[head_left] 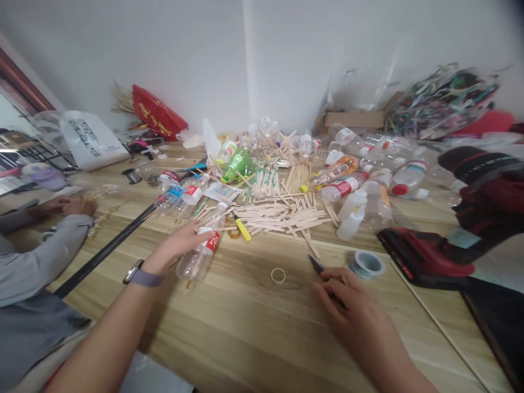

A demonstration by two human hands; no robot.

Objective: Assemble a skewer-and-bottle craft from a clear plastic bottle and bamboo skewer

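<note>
My left hand (180, 243), with a watch on its wrist, is closed on a clear plastic bottle (196, 263) with a red label, tilted on the wooden table. In my right hand (354, 305) is a dark, pointed knife-like tool (316, 266); its handle is mostly hidden by the fingers. Between my hands lies a small pale ring (278, 275). A yellow marker (243, 228) is just right of the bottle's neck. Behind it spreads a heap of flat wooden sticks (278, 215). Beyond my right fingers stands a grey-blue roll (367, 265).
Several plastic bottles (410, 176) crowd the back right. A red and black power drill (466, 234) stands at the right, near a thin wooden rod (434, 322). A long dark bar (106, 251) crosses the left side. A co-worker's hands (77, 206) are at the far left.
</note>
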